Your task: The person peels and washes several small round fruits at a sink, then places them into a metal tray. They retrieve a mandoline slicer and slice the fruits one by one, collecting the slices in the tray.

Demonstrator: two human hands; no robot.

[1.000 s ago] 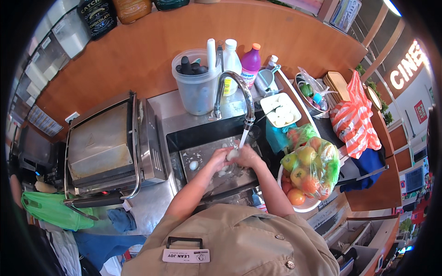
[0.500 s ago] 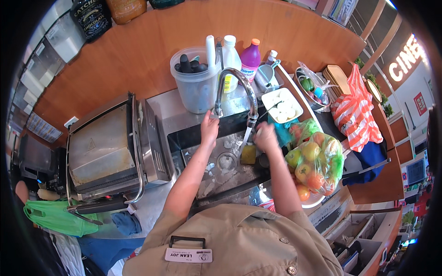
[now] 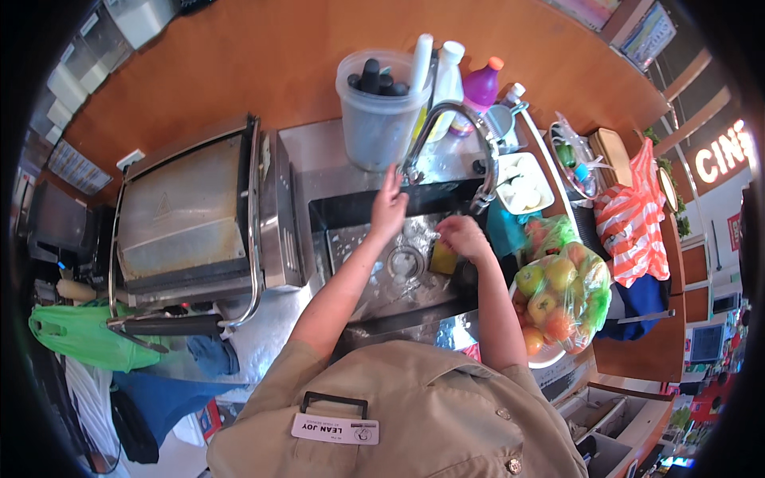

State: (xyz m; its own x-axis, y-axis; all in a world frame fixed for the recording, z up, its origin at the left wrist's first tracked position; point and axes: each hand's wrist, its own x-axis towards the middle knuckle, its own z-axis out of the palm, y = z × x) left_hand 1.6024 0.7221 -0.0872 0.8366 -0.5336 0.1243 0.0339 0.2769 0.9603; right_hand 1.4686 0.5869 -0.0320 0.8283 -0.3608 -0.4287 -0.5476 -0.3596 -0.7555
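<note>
My left hand (image 3: 389, 209) reaches to the base of the curved chrome faucet (image 3: 488, 151), its fingers stretched upward and touching or very near the faucet's lever side. Over the dark sink (image 3: 362, 309), my right hand (image 3: 465, 237) has its fingers curled in. Whatever may be inside them is hidden. Just below that hand a yellow sponge (image 3: 443, 259) rests in the basin, near the round drain (image 3: 406, 264). No water stream shows under the spout.
A clear bucket (image 3: 374, 131) of dark-handled utensils and bottles, one a purple bottle (image 3: 480, 88), stand behind the sink. On the right are a white tub (image 3: 543, 191), bagged fruit (image 3: 562, 291) and a striped bag (image 3: 633, 219). A contact grill (image 3: 183, 215) is at left.
The water stream from the spout is gone. My left fingers have straightened at the faucet. My right hand is less blurred and sits nearer the sponge. The whole view has shifted slightly.
</note>
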